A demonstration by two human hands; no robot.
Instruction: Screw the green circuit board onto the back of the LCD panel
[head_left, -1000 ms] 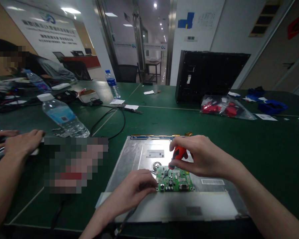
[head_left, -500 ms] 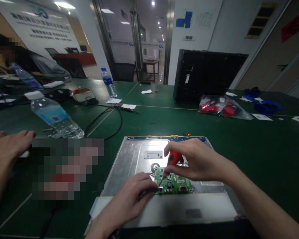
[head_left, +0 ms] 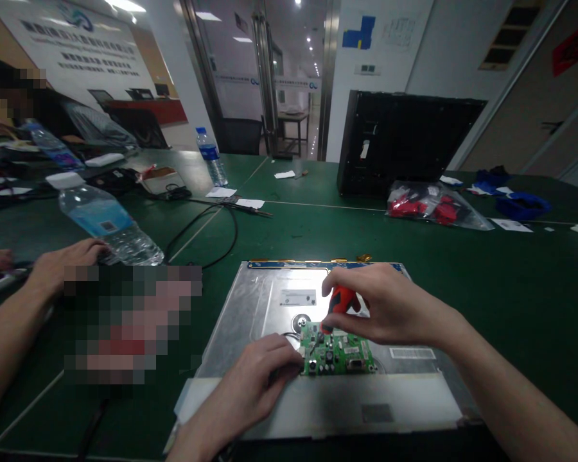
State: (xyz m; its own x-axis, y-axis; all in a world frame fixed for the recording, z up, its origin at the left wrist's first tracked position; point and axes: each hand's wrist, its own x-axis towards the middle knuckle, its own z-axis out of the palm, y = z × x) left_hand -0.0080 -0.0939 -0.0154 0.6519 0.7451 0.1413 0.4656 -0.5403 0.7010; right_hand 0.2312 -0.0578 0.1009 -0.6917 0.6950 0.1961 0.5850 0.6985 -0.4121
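A green circuit board (head_left: 337, 350) with a dark connector lies on the silvery back of a flat display panel (head_left: 264, 289). My right hand (head_left: 380, 305) is closed around the red and black handle of a screwdriver (head_left: 340, 301), above the board. Its thin shaft slants down to the left over the board; whether the tip touches is hard to tell. At the board's left edge, my left hand (head_left: 257, 369) has its fingers curled and its fingertips gripping that edge. A thin dark cable (head_left: 291, 334) runs beside those fingers.
Another person's hand (head_left: 72, 263) is at the left, near a water bottle (head_left: 106, 215). A black monitor housing (head_left: 409, 144) stands at the back right behind a clear bag (head_left: 438, 205) with red items. A black cable (head_left: 236, 234) loops over the green table (head_left: 308, 224).
The screwdriver and my right hand have shifted slightly, and the shaft has drawn up away from the board's lower-left corner. The other person's hand has moved right towards the bottle.
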